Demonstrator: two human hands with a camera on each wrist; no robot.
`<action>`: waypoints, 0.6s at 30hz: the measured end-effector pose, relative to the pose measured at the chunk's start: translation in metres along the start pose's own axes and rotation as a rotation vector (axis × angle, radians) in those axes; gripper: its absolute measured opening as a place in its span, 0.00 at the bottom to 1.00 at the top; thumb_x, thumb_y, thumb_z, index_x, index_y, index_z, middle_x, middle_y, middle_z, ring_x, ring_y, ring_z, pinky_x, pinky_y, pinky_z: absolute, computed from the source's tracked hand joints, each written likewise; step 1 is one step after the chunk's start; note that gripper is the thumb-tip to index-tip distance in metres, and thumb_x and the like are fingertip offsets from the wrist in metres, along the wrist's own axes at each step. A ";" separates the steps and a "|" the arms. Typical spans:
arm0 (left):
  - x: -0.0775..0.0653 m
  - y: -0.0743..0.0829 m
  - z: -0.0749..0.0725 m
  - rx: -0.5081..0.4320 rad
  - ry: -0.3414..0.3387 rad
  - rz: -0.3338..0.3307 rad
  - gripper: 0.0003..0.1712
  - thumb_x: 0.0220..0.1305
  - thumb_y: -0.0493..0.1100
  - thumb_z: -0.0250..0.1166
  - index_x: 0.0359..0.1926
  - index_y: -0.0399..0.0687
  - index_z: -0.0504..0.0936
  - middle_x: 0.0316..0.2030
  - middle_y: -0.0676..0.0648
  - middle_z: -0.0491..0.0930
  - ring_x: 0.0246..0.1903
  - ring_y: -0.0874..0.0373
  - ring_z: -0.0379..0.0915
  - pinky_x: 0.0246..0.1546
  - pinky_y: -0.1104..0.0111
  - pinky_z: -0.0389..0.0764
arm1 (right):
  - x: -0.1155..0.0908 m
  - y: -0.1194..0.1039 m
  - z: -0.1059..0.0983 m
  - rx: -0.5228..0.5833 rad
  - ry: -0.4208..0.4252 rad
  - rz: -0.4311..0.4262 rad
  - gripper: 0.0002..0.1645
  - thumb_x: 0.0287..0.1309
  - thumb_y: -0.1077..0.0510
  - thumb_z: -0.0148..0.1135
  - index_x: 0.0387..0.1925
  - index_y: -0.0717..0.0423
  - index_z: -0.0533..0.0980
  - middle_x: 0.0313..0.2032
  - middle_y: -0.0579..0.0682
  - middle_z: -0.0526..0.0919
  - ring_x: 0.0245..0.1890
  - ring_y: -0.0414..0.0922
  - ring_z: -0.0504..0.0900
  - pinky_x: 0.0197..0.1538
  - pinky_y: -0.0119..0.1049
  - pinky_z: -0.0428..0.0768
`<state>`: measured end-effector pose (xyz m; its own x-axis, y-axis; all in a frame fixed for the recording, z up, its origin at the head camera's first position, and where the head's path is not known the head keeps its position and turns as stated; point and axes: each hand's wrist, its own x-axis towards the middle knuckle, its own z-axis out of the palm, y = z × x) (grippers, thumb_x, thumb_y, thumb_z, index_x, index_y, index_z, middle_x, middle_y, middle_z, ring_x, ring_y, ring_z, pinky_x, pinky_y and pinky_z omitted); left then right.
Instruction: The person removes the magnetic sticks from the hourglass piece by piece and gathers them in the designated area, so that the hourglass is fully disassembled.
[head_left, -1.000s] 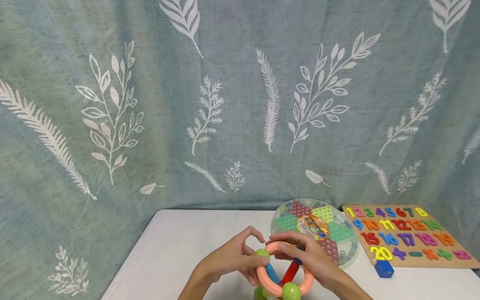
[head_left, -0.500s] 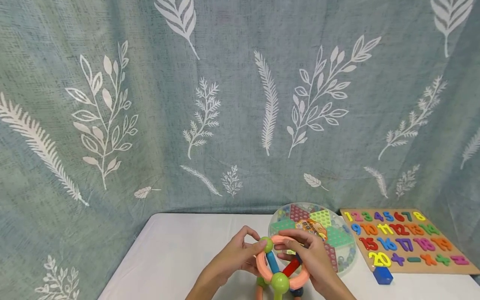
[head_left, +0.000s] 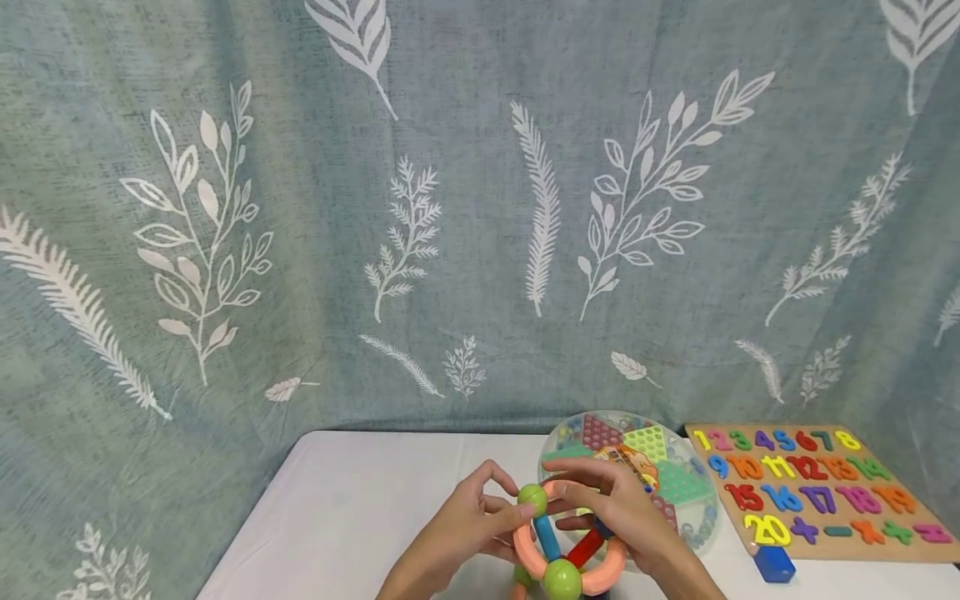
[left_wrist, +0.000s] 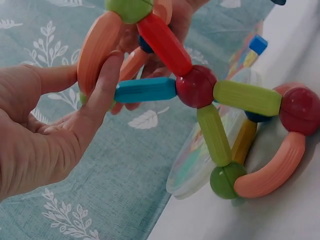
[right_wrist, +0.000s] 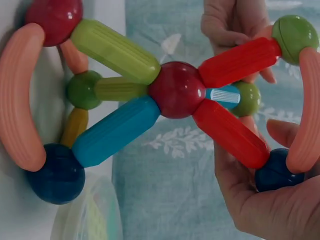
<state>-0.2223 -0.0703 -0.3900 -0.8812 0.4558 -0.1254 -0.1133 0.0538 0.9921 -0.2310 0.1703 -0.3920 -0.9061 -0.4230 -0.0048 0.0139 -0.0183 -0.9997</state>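
Note:
Both hands hold a ball-and-rod building toy (head_left: 563,579). Its upper ring has curved orange rods (right_wrist: 306,107) and green and dark blue balls. In the wrist views, red and blue straight rods run from that ring to a central red ball (left_wrist: 195,86). Beyond it, light green and blue rods spread to a lower ring near the white table (head_left: 352,492). My left hand (head_left: 468,525) pinches the ring at the left green ball (head_left: 532,498) and the orange rod beside it. My right hand (head_left: 622,508) grips the ring's right side, around the dark blue ball (right_wrist: 280,170).
Behind the right hand lies a round Chinese checkers board (head_left: 678,483) under a clear cover. A wooden number puzzle board (head_left: 817,546) stands to its right, with a blue cube (head_left: 774,564) at its front edge. A leaf-patterned curtain (head_left: 480,250) hangs behind the table.
The toy has turned slightly, its front green ball shifting left. My left hand has moved a little right, staying on the ring. The head view has tilted up slightly.

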 end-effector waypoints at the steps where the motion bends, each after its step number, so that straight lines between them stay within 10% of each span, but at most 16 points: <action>1: 0.001 0.000 0.000 0.002 0.004 0.003 0.23 0.72 0.51 0.68 0.53 0.42 0.68 0.37 0.42 0.90 0.34 0.55 0.90 0.38 0.60 0.90 | 0.001 -0.001 -0.002 -0.004 -0.015 -0.002 0.31 0.76 0.53 0.59 0.70 0.69 0.71 0.53 0.49 0.89 0.45 0.44 0.92 0.51 0.43 0.89; 18: -0.004 0.008 0.007 0.038 0.001 0.012 0.31 0.70 0.49 0.70 0.61 0.39 0.64 0.36 0.43 0.88 0.29 0.58 0.87 0.38 0.60 0.90 | 0.004 0.002 0.003 -0.027 0.059 0.015 0.30 0.76 0.51 0.60 0.66 0.69 0.74 0.47 0.49 0.89 0.41 0.43 0.92 0.47 0.43 0.90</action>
<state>-0.2165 -0.0649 -0.3811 -0.8831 0.4554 -0.1134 -0.0850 0.0823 0.9930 -0.2332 0.1662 -0.3938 -0.9294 -0.3686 -0.0201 0.0166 0.0127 -0.9998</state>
